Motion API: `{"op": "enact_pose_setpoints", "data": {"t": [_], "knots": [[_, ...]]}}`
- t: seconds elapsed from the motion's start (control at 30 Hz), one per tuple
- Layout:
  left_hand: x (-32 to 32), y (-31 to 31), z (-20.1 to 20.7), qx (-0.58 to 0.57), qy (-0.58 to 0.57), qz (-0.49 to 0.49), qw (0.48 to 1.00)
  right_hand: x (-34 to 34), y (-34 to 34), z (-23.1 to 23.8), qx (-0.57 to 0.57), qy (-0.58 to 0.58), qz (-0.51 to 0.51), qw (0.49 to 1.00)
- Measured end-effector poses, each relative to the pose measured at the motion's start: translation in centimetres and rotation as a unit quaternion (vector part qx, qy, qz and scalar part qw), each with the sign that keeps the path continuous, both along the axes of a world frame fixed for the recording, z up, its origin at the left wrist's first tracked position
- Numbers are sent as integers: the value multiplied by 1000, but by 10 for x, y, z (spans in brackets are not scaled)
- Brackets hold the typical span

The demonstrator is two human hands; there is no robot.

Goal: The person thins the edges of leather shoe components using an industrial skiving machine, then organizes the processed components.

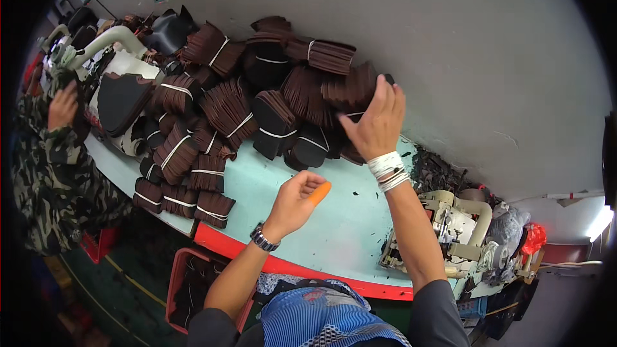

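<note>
here, right hand [379,125] spread over brown bundle [347,92], long axis left-to-right, left hand [294,203] loosely curled

Brown bundles [225,110]: I read leather or similar sheet, matt, cut edges rough. White bands [277,134]: smooth, elastic-looking. Table top [321,231]: smooth, laminate-like, faint sheen. Wall [482,58]: matt paint, lightly scuffed. Crate [175,283]: plastic. Watch [264,238]: shiny metal links. Orange finger sleeve [319,194]: smooth, rubbery. Cream machine [479,218]: painted metal, slightly glossy. Red bag [533,238]: crinkled, shiny plastic. From my remote post, blue garment [308,315] looks like striped cloth.
</note>
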State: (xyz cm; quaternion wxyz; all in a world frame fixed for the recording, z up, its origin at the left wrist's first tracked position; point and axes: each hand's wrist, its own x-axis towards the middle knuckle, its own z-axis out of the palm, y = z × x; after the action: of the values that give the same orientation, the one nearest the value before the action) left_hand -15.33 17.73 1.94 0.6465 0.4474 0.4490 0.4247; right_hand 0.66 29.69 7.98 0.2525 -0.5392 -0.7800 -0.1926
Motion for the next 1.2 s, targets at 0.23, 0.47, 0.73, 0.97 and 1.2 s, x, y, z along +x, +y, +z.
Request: {"op": "enact_pose_setpoints", "data": {"t": [0.23,0.47,0.73,0.97,1.2], "knots": [[-12,-16,14,-15,45,-70,996,36,-43,60,-90,492,54,864],[-16,-36,60,-44,-177,-248,951,17,-171,85,-457,545,-63,700],[-23,-143,39,-140,-356,-174,907,26,-259,49,-299,403,170,848],[-18,-226,48,-146,-287,-98,942,33,-299,50,-314,351,295,832],[-3,-290,55,-109,-377,-37,919,57,-318,61,-522,363,389,666]]}}
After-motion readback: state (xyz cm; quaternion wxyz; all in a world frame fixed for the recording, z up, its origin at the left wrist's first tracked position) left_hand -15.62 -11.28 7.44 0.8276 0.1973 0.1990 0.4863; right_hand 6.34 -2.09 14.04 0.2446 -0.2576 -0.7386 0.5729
